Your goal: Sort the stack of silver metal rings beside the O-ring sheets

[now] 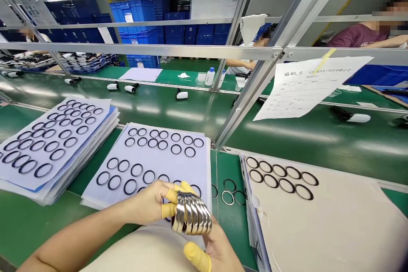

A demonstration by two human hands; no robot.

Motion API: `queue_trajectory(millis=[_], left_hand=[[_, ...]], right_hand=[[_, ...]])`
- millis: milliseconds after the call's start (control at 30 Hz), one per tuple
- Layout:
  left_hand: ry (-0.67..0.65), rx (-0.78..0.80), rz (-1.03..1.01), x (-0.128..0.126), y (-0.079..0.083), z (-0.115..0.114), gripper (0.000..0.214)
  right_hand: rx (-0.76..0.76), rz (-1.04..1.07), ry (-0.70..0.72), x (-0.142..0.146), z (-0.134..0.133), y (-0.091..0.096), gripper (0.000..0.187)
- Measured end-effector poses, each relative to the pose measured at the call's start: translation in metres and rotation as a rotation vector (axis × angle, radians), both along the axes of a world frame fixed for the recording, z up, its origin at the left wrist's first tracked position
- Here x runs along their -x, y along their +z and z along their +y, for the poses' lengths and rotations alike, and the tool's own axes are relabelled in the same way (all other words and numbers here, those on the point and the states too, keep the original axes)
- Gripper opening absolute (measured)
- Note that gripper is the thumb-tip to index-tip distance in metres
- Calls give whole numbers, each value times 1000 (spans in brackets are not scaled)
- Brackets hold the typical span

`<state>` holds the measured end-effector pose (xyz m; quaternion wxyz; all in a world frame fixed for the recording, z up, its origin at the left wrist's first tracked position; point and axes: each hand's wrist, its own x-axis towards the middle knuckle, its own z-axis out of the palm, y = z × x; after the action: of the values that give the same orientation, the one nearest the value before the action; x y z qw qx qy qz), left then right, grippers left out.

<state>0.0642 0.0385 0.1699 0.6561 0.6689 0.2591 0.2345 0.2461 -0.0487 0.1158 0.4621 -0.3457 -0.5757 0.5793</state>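
Note:
A row of shiny metal rings (193, 213) is threaded over the fingers of my right hand (219, 244), whose yellow-capped thumb stands apart from them. My left hand (154, 202), also in yellow finger cots, has its fingertips closed on the ring at the left end of the row. Both hands are above the near edge of a white sheet (181, 168), on which dark-edged rings (149, 177) lie flat in rows. Part of these rows is hidden behind my hands. A few loose rings (227, 197) lie on the green table right of the sheet.
At left, a stack of sheets (92, 136) carries many rings. A cream-topped stack (325, 229) at right holds several more. Behind, black-and-white devices (181, 94) lie on a green conveyor (153, 108). A metal frame post (237, 114) and hanging paper (306, 87) stand ahead; co-workers sit beyond.

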Motion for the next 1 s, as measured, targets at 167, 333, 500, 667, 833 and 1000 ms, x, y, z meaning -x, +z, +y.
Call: queue_trajectory(millis=[167,333,500,667,833,1000], left_hand=[[-58,-232,116,4,10,4,24],[-83,-455,177,5,8,5,21],[-104,-671,177,3,13,7,21],[-126,-724,216,4,16,8,20],[-140,-774,271,6,17,10,22],[-148,-772,304,5,18,11,16]], right_hand=[[-15,-64,18,-2,7,9,22],[190,20,191,-2,12,20,40],[297,138,228,5,11,16,45],[270,202,279,9,10,8,43],[234,193,230,13,16,11,40],[161,188,215,14,16,8,41]])
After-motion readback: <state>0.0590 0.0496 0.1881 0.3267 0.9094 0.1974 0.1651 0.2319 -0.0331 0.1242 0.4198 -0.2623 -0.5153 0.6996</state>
